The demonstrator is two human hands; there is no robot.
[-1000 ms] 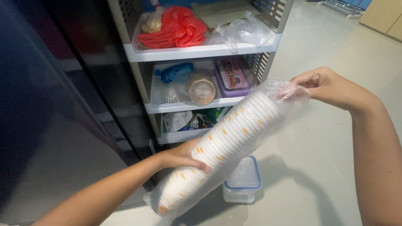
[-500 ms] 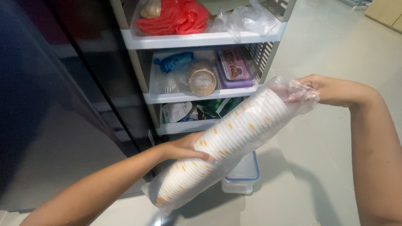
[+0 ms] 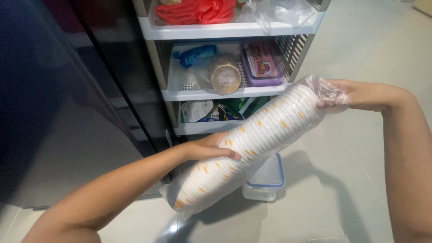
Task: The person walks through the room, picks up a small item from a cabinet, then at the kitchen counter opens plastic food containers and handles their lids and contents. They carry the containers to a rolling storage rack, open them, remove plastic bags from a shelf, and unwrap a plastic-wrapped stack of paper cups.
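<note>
— What do the two hands hold?

— A long stack of paper cups [image 3: 252,148] inside a clear plastic bag. The cups are white with little yellow marks. The stack lies slanted in the air, low on the left and high on the right, in front of a white shelf rack [image 3: 225,31].

— Where is the left hand [image 3: 209,148]?

— It sits near the middle of the stack. The grip is curled over the top of the cups, with the fingers pressed on the bag.

— And the right hand [image 3: 351,94]?

— It is at the high end. Its grip is closed tight on the bunched end of the bag.

— What is under the cups?

— A clear box with a blue lid [image 3: 266,180] sits on the pale floor, just below the stack.

— What is on the rack?

— A red plastic bag [image 3: 198,11] is on the top shelf. On the middle shelf there is a blue bag [image 3: 195,54], a round brown thing in plastic [image 3: 225,76], and a purple box [image 3: 263,63]. The low shelf has packets, but I cannot tell what they are.

— What is on the left?

— A big dark, shiny cabinet [image 3: 58,103] stands right beside the rack.
</note>
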